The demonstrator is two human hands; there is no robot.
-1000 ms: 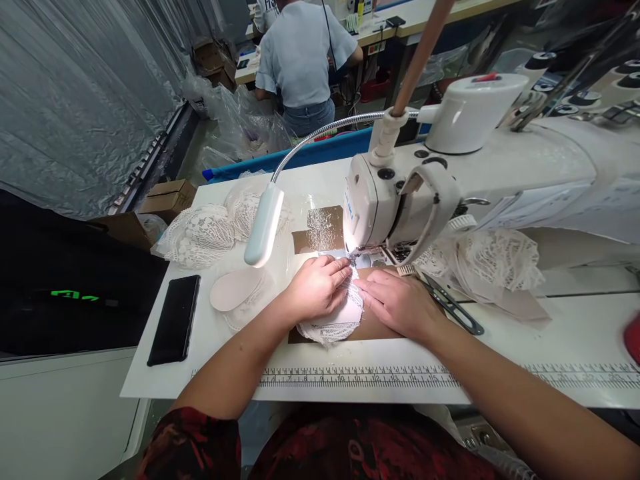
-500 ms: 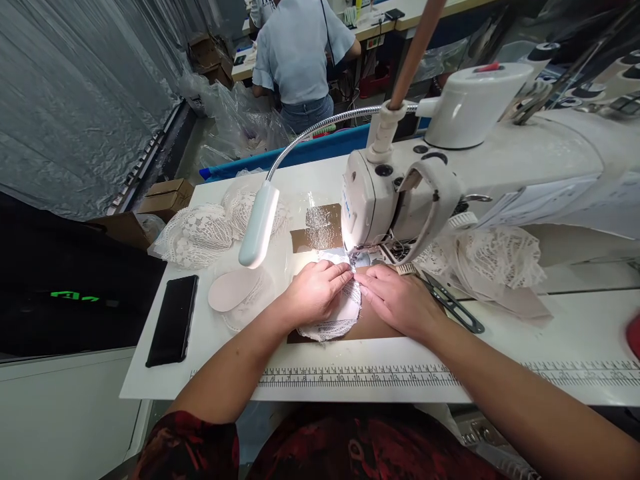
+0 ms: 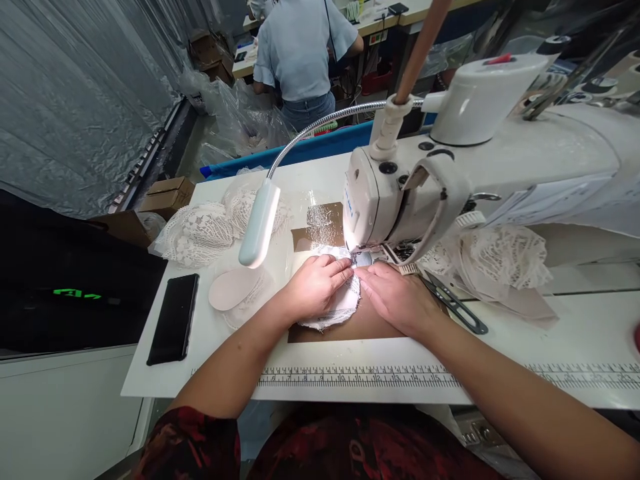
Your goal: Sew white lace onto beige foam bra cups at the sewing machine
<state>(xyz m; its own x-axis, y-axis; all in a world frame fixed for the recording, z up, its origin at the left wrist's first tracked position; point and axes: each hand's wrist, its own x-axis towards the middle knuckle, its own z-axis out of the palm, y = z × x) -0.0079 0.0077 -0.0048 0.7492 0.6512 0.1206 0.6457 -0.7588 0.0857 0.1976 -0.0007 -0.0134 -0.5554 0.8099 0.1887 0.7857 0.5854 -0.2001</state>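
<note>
In the head view, a small white fabric piece with a lacy edge (image 3: 349,299) is held down on a flat brown sheet (image 3: 377,323), right under the head of the white metal sewing machine (image 3: 364,200). It is covered in part by the left hand (image 3: 320,283), laid palm-down with fingers close together; its right edge is met by the fingertips of the right hand (image 3: 395,290), bent low. Whether cloth is pinched beneath either hand cannot be told. Light, soft and limp, the piece looks easily puckered, and its openwork edge easily snagged, so it is best taken flat, by the plain middle and the near side edges, with fingertips kept clear of the needle area.
</note>
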